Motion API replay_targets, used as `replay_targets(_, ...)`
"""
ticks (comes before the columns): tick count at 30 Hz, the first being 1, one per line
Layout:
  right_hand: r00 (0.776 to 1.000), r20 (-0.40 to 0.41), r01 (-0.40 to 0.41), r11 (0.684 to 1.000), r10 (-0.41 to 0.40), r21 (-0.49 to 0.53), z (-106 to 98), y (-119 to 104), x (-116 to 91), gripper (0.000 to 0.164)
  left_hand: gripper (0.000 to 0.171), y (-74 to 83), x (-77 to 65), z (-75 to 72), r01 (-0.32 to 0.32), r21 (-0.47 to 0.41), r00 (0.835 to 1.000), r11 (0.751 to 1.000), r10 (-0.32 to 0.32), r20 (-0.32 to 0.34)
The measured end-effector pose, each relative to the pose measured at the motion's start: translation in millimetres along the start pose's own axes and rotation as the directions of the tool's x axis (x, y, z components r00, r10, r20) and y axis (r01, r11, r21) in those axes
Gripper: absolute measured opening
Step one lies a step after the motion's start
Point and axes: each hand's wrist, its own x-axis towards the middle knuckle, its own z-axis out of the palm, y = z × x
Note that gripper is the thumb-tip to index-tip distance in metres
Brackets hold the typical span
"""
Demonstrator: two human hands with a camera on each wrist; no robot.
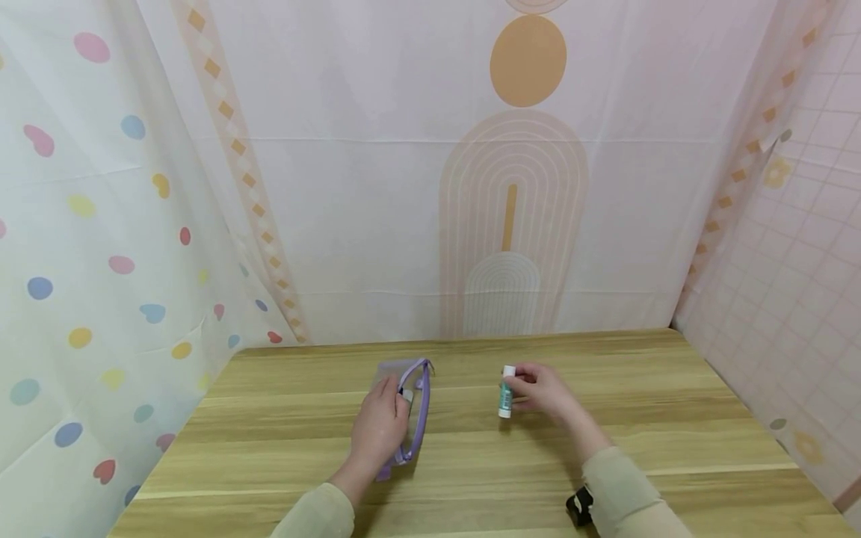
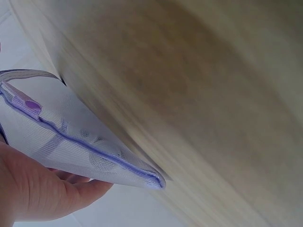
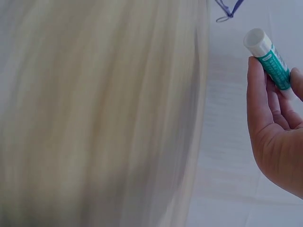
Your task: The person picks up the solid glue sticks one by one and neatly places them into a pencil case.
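My left hand (image 1: 380, 422) grips the side of a mesh zipper pouch (image 2: 71, 127) with purple trim. The pouch's zipper edge (image 1: 424, 411) bows apart, and something pale and dark shows inside by my thumb. In the left wrist view shapes show faintly through the mesh. To the right, my right hand (image 1: 543, 388) pinches a glue stick (image 3: 274, 61) between thumb and fingers. The glue stick has a green label and white ends, and is held nearly upright above the table in the head view. A gap of table lies between it and the pouch.
The wooden table (image 1: 269, 433) spans the lower view. A patterned curtain (image 1: 363, 224) hangs right behind its far edge, with dotted cloth (image 1: 87, 299) at the left and checked cloth (image 1: 794, 314) at the right. A black wrist device (image 1: 580, 506) sits at the right sleeve.
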Motion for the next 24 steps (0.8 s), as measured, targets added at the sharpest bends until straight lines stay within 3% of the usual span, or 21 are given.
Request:
replay_targets(12,0.999,0.047,0.010,1.000,-0.011,0.012,29,-4,10,0.031,0.045,0.2,0.2,0.5,-0.005,-0.002,1.000,1.000,0.005,-0.004)
replay_targets(24,0.997,0.064,-0.050,0.999,0.051,-0.019,60,-7,20,0.028,0.047,-0.7,0.8,0.7,-0.010,0.014,1.000,1.000,0.010,-0.003)
